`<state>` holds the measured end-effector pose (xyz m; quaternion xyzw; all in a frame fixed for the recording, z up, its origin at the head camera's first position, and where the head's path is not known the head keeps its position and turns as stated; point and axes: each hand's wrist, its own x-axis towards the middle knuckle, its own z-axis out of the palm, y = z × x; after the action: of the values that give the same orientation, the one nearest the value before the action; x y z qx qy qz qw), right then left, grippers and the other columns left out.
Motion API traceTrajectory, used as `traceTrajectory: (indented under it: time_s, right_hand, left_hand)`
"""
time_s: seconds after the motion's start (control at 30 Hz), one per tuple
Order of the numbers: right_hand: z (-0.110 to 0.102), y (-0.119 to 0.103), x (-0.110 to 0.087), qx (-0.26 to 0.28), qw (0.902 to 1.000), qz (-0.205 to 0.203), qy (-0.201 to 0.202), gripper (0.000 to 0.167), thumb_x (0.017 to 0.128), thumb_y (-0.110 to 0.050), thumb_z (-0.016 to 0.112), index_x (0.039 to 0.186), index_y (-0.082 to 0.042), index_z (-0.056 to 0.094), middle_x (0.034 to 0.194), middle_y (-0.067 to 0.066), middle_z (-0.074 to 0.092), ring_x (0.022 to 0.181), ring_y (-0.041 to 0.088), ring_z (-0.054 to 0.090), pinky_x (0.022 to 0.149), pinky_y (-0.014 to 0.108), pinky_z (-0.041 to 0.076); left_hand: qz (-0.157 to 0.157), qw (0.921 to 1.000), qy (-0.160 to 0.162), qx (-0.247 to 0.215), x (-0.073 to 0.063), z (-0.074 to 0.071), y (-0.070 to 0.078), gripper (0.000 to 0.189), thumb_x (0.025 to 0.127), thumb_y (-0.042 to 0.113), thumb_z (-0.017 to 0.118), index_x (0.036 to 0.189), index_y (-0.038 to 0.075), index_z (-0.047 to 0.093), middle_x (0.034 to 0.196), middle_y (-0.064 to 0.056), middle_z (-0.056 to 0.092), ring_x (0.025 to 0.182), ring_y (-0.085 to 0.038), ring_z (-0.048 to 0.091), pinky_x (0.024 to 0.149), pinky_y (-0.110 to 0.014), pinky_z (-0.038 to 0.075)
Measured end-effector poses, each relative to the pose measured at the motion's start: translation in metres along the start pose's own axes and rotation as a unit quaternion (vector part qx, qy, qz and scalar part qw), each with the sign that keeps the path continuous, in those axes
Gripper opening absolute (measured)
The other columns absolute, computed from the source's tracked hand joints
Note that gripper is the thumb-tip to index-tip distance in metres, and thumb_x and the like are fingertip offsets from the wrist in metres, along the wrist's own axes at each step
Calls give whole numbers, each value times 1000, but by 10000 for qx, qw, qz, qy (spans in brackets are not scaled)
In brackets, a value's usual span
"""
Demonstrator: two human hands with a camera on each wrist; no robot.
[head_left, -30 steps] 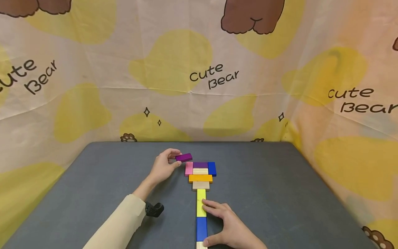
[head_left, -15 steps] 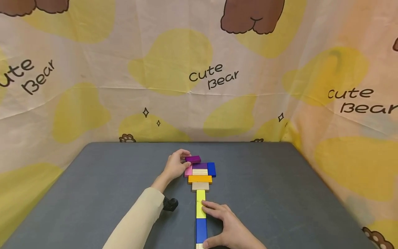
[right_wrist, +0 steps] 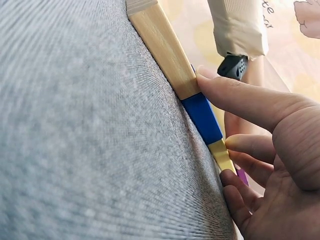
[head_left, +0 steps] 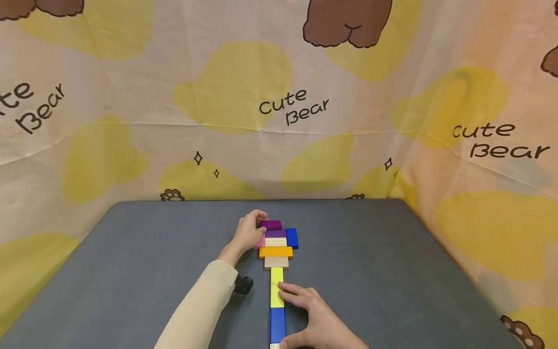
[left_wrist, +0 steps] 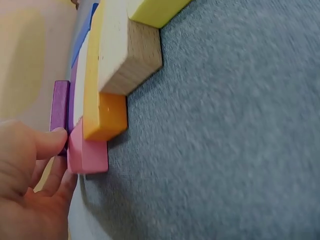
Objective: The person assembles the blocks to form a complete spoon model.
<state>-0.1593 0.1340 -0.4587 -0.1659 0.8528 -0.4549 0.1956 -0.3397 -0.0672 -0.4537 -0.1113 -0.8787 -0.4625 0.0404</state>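
Note:
At the far end of a row of blocks, my left hand [head_left: 248,233] pinches a purple block [head_left: 271,225] by its left end. That block lies just behind a darker purple block [head_left: 276,233], which sits between a pink block [left_wrist: 90,152] and a blue block [head_left: 292,238]. Nearer come a striped pale wood piece [head_left: 276,242], an orange block [head_left: 276,252] and a plain wood block [head_left: 276,262]. My right hand [head_left: 320,317] touches the row's near stem: fingertips at the yellow block [head_left: 276,286], thumb at a long wood block [right_wrist: 167,55] beyond the long blue block [head_left: 277,325].
The blocks lie flat on a dark grey table [head_left: 370,271]. A printed cloth [head_left: 235,87] hangs behind it and along both sides. A black device [head_left: 244,285] is strapped at the left wrist.
The left hand has carried the purple block rightward and down, from left of the row to behind the darker purple block. The right hand stays at the stem.

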Motion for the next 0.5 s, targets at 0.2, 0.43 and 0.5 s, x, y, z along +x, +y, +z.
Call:
traceTrajectory:
  time_s: [0.2, 0.43, 0.5]
  right_hand:
    - [0, -1, 1, 6, 10000, 59, -21, 79, 70, -43, 88, 141, -31, 55, 144, -24, 41, 120, 19, 36, 98, 55, 35]
    - [0, 1, 1, -41, 9999, -109, -27, 79, 71, -43, 87, 142, -28, 55, 145, -23, 40, 122, 17, 36, 99, 52, 36]
    - [0, 1, 1, -54, 9999, -144, -29, 79, 72, -43, 87, 142, -27, 55, 145, -22, 40, 122, 17, 36, 100, 51, 36]
  left_hand:
    - [-30, 9999, -134, -22, 3, 4, 2, 32, 94, -3, 61, 126, -2, 58, 119, -14, 62, 113, -31, 55, 102, -44, 41]
    - [-221, 9997, -36, -130, 5, 10, 2, 29, 99, 6, 58, 127, -3, 58, 119, -15, 62, 109, -30, 56, 99, -43, 44]
    - [-184, 9998, 30, -112, 4, 11, 1, 28, 99, 5, 59, 125, -3, 59, 118, -15, 63, 110, -31, 56, 100, -44, 42]
